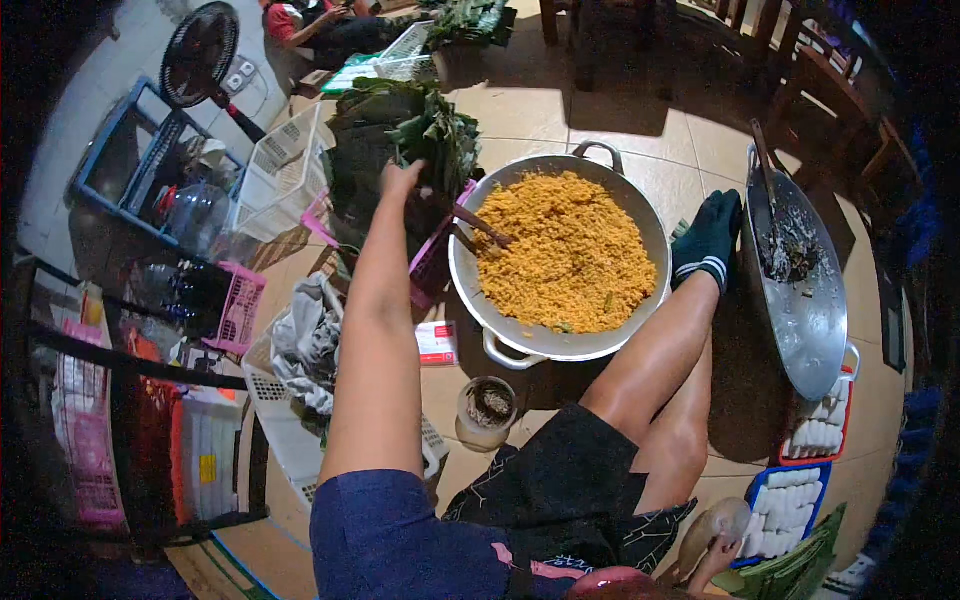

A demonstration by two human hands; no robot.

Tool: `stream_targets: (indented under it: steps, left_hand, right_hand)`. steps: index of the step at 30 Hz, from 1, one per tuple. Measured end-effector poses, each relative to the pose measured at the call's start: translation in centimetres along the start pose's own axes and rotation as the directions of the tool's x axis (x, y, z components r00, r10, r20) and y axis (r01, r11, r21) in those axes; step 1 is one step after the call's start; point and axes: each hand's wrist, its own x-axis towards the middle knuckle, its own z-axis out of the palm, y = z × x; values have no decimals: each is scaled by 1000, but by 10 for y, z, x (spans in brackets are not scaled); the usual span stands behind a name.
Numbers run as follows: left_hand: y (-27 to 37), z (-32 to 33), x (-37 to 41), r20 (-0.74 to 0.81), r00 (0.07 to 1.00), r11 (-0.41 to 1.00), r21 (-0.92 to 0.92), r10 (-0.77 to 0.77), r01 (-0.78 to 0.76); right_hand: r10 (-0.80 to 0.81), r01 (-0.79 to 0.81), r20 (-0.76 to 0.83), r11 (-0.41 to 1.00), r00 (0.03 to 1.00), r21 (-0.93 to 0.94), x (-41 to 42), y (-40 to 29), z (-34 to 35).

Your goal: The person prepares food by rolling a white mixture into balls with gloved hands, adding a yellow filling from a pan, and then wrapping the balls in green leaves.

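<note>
My left hand (403, 178) reaches forward and grips the edge of a large stack of green leaves (367, 150) in a pink basket. Close to its right stands a big metal pan (465, 262) with two handles, filled with yellow-orange rice (566, 255); a wooden spoon (476, 223) leans in it. A small hand (721, 553) at the bottom right touches a clear round container (729, 517); whose hand it is I cannot tell. My right hand cannot be made out. Near the pan are a cup of small sticks (489, 405) and a red-and-white packet (436, 343).
A tilted metal wok (806, 300) stands right of my socked foot (705, 232). Trays of white rolls (787, 502) and folded green leaves (802, 551) lie at lower right. White baskets (281, 172) and a black fan (199, 56) are on the left. Another person (315, 26) sits at the top.
</note>
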Motion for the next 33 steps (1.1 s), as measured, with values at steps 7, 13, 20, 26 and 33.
stream_targets:
  steps: [7, 13, 20, 26, 33]
  left_hand:
    - [-51, 9, 20, -455, 889, 990, -87, 58, -109]
    - [-49, -40, -14, -367, 846, 888, -396, -385, 233]
    - [-33, -146, -8, -451, 788, 774, -631, -419, 50]
    - [-30, -182, -19, -331, 853, 502, -860, -403, -96]
    - [-44, -182, -55, -311, 915, 604, -791, -256, -99]
  right_hand:
    - [-36, 36, 3, 989, 999, -145, -2, 46, -14]
    - [103, -95, 9, 943, 995, -320, -3, 45, -41]
    - [-43, 18, -140, 984, 989, -176, -19, -7, -21]
    - [-338, 330, 5, 916, 941, -226, -16, -70, 12]
    - [-503, 526, 183, 844, 844, -106, -29, -179, 58]
